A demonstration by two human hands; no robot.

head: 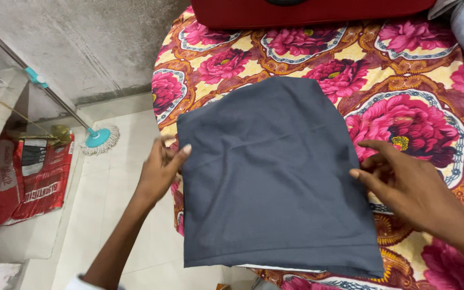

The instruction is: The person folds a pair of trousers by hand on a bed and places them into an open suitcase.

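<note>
The grey cloth (275,177) lies flat in a neat, roughly square folded stack on the flowered bedsheet (404,70), between our two hands. We judge the folding mostly done: edges line up, the surface is smooth with only faint creases, and a thin white edge shows under the near side. What looks left is a final fold or a last smoothing; we can't tell which.

Our left hand (159,172) sits at the cloth's left edge, thumb on top and fingers tucked under, pinching that edge lightly. Our right hand (404,182) is at the right edge, fingers spread and relaxed, fingertips touching the cloth, gripping nothing.

Beyond the right hand the sheet runs on; past the cloth's far edge sits a red case (307,12). Left of the left hand, down on the tiled floor (114,215), a mop (99,138) leans and a red sack (25,177) stands against the wall.
</note>
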